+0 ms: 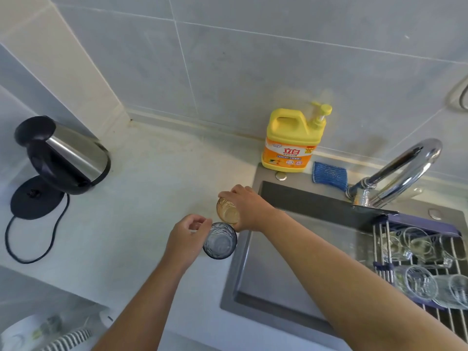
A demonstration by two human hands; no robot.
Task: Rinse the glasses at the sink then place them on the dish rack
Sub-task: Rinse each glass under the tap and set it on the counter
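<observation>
Two glasses stand on the pale counter just left of the sink (255, 282). My right hand (247, 210) grips the amber glass (228, 210) from its right side, fingers curled over the rim. My left hand (188, 239) curls around the left side of the blue-grey textured glass (220, 240), thumb and forefinger at its rim. The dish rack (379, 239) lies across the right part of the sink and holds several clear glasses (420, 285) on their sides.
A chrome faucet (402, 171) arches over the sink's back edge. A yellow detergent bottle (291, 143) and a blue scrubber (329, 174) sit behind the sink. An electric kettle (63, 158) with its base and cord stands at the far left of the counter.
</observation>
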